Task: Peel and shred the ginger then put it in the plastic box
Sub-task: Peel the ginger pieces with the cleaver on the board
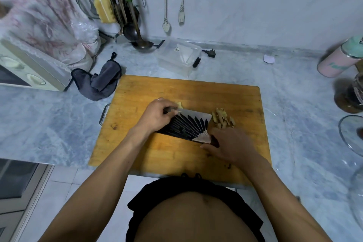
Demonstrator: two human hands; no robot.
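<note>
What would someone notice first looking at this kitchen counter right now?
Most striking is the wide cleaver with a black fan pattern, lying across the middle of the wooden cutting board. The right hand grips its handle while the left hand holds ginger at the blade. A pile of peelings sits right of the blade, and the plastic box waits behind the board.

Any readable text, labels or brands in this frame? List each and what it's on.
None legible.
Small sticker on the plastic box: dark marks, too small and blurred to read.
Teal marking on the pink cup: blurred, unreadable.
Cleaver blade: dark fan pattern only, no lettering visible.
</note>
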